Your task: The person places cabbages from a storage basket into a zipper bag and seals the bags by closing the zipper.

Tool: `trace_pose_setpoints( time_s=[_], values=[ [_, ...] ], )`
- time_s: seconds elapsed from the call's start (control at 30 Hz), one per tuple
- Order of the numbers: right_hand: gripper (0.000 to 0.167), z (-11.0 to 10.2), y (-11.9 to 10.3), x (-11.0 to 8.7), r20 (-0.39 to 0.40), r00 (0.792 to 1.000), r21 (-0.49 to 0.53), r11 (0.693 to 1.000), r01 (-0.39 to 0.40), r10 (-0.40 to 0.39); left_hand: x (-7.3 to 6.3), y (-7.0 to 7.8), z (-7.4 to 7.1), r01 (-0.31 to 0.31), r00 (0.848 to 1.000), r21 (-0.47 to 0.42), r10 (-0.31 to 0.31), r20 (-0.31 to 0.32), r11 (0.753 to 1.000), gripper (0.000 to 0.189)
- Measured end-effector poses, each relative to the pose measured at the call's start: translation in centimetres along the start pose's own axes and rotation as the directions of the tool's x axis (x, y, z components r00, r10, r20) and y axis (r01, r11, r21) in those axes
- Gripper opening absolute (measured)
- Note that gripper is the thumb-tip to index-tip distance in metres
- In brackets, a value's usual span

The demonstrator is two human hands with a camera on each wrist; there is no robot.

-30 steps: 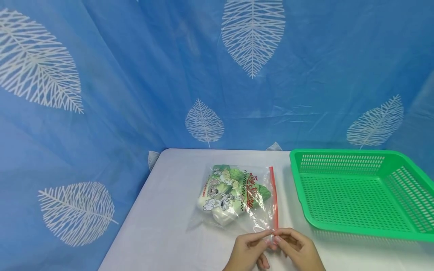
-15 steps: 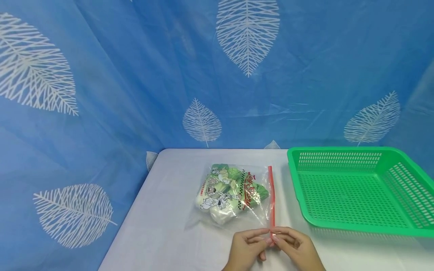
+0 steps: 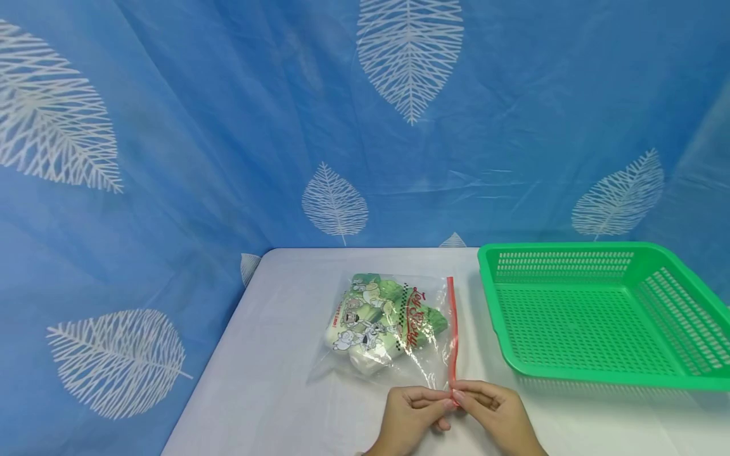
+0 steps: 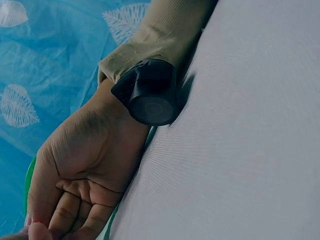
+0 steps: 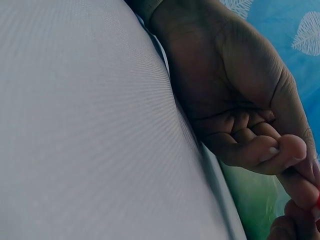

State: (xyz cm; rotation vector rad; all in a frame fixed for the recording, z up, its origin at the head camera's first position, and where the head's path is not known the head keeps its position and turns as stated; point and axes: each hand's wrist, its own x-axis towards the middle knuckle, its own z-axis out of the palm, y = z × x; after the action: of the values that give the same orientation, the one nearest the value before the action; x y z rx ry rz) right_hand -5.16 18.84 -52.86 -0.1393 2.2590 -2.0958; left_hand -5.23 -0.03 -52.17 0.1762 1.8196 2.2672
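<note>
A clear zip bag (image 3: 430, 364) with cartoon print lies flat on the white table. Inside it are pale-stemmed green leafy vegetables (image 3: 371, 358), partly covered by the printing. A red zip strip (image 3: 454, 316) runs along the bag's right side. At the strip's near end my left hand (image 3: 407, 415) and right hand (image 3: 499, 411) meet fingertip to fingertip, each pinching it between thumb and forefinger. The left wrist view shows the right hand (image 4: 85, 145) from its palm side, other fingers curled. Likewise, the left hand (image 5: 235, 95) fills the right wrist view, a bit of red at its fingertips.
A green plastic basket (image 3: 502, 329) with slotted walls stands to the right of the bag. Behind the white table (image 3: 268, 354) hangs a blue cloth (image 3: 245, 126) with white leaf prints. A dark wrist camera (image 4: 152, 95) sits at the right sleeve's cuff.
The head view has shifted a little, so the bag and basket sit slightly further left and higher. Both hands stay at the strip's near end, their fingertips now closer over it.
</note>
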Motion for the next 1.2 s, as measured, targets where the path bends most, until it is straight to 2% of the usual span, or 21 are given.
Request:
trace_pose_setpoints(
  time_s=[0.17, 0.3, 0.43, 0.53, 0.7, 0.93, 1.03, 1.2],
  values=[
    [0.016, 0.5, -0.1, 0.1, -0.053, 0.997, -0.011, 0.998, 0.062, -0.063, 0.0, -0.2, -0.2, -0.001, 1.0, -0.002, 0.001, 0.019, 1.0, 0.023],
    [0.015, 1.0, -0.1, 0.3, -0.081, 0.991, -0.007, 0.994, 0.105, -0.105, 0.0, -0.2, -0.2, 0.013, 1.0, 0.009, -0.013, -0.006, 1.0, 0.02],
    [0.016, 1.3, 0.0, 0.7, -0.1, 0.993, 0.012, 0.998, 0.057, -0.056, -0.1, -0.1, 0.1, 0.005, 0.998, 0.032, -0.003, -0.061, 0.999, 0.017],
    [0.015, 1.2, 0.0, 1.1, -0.147, 0.989, -0.001, 1.0, -0.008, 0.007, -0.1, 0.0, 0.3, 0.023, 0.997, 0.042, -0.02, -0.071, 0.999, 0.016],
    [0.021, 0.9, -0.3, 1.9, -0.249, 0.963, -0.025, 0.993, -0.116, 0.106, -0.1, -0.2, 0.8, 0.046, 0.998, 0.041, -0.045, -0.036, 0.998, 0.016],
    [0.039, 0.6, -0.6, 4.1, -0.294, 0.935, -0.109, 0.965, -0.239, 0.198, -0.1, 0.2, 0.5, 0.029, 1.0, 0.042, -0.029, 0.007, 0.999, 0.017],
    [0.044, 0.5, -0.5, 5.1, -0.291, 0.935, -0.128, 0.96, -0.25, 0.205, -0.1, 0.2, 0.4, 0.034, 0.999, 0.045, -0.035, 0.018, 0.998, 0.018],
    [0.047, 0.5, -0.2, 6.8, -0.284, 0.945, -0.118, 0.972, -0.203, 0.163, -0.1, 0.0, 0.2, 0.048, 0.999, 0.041, -0.049, 0.024, 0.998, 0.018]
  ],
)
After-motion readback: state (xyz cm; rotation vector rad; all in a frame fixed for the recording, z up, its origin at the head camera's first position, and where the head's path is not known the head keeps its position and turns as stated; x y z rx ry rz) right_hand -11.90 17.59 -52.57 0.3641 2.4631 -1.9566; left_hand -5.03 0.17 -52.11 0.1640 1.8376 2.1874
